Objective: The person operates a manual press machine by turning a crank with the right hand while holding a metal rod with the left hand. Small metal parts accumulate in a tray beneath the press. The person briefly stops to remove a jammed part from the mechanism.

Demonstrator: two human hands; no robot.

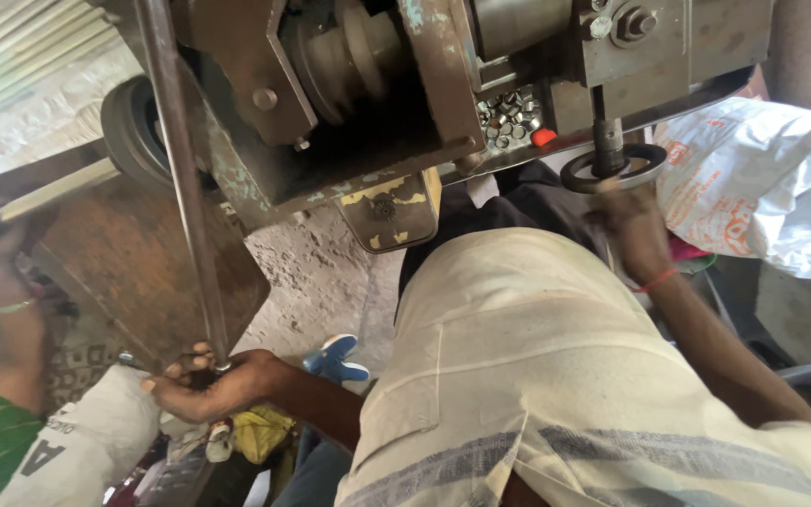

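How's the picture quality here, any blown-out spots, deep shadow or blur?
Head view: daylight bleaches the white sack at right and the top-left corner; the machine's belt pulley recess is deep in shadow; the left hand on the metal rod looks slightly soft, edges stretched by the wide lens.

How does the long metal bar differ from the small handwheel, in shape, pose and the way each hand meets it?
The bar is long, thin and straight; the handwheel is a small dark ring. The bar runs steeply from the top of the picture down; the handwheel lies nearly flat on a short vertical shaft. The left hand holds the bar at its lower end; the right hand reaches the handwheel from below. Both are metal.
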